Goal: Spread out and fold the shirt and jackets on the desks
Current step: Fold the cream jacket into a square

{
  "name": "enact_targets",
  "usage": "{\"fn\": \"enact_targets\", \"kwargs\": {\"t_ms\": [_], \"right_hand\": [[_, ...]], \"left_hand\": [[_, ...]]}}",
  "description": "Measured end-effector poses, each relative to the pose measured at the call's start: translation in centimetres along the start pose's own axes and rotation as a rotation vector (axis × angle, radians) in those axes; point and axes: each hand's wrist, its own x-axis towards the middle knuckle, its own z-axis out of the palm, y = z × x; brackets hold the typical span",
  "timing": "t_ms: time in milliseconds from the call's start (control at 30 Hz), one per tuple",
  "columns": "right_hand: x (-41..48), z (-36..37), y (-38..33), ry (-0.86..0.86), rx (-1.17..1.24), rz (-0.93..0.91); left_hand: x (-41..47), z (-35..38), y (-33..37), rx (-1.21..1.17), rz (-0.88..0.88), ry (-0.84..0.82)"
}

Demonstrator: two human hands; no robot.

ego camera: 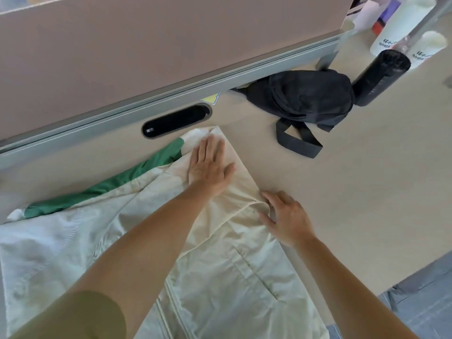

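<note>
A cream jacket [220, 277] with a green stripe [110, 184] and a front zipper lies spread on the beige desk [354, 192]. Its hood points toward the desk's back. My left hand [209, 167] presses flat on the hood with straight fingers. My right hand [286, 218] rests with fingers extended on the hood's right edge, where the fabric folds at the jacket's shoulder. Neither hand grips the cloth.
A black bag [303, 99] with loose straps lies at the back right. Beside it are a black roll [381, 77] and white bottles [403, 23]. A brown partition [146, 50] with a grey rail bounds the back, above a black cable slot [176, 121]. Grey floor [428, 302] shows past the desk's right edge.
</note>
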Motion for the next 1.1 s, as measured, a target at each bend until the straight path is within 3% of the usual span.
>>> {"fn": "enact_targets", "kwargs": {"t_ms": [167,233,367,467,567,633,700,800,900,1000,1100], "right_hand": [[-1.0,3.0,-0.1,0.275,0.019,-0.085],[-0.8,2.9,0.1,0.285,0.043,-0.099],[-0.3,2.0,-0.6,0.179,0.008,-0.086],[1.0,0.4,-2.9,0.057,-0.056,-0.104],[3.4,-0.7,-7.8,0.057,-0.003,-0.227],[5.5,-0.4,-11.8,-0.058,0.006,-0.295],[7.2,0.8,-15.3,-0.215,-0.057,-0.354],[8.1,2.7,-19.4,-0.334,-0.183,-0.363],[7.7,3.6,-22.8,-0.283,-0.207,-0.375],[7.1,4.7,-24.7,-0.24,-0.201,-0.462],[7.0,6.8,-24.8,-0.355,-0.258,-0.457]], "left_hand": [[-5.7,-0.2,-1.5,-0.012,0.117,0.093],[-8.6,0.3,-3.2,0.014,0.114,0.07],[-15.1,1.3,-6.1,-0.052,-0.168,-0.039],[-20.1,2.0,-8.4,-0.126,-0.415,-0.017],[-23.0,1.9,-11.6,-0.196,-0.641,-0.002],[-23.9,1.3,-13.6,-0.216,-0.77,0.047],[-24.4,0.9,-14.6,-0.243,-0.845,-0.008],[-24.5,0.3,-15.5,-0.28,-0.832,0.078],[-23.7,-1.0,-17.1,-0.205,-0.839,0.224],[-23.0,-1.9,-17.6,-0.139,-0.881,0.088],[-23.2,0.1,-16.5,-0.129,-0.683,0.06]]}}
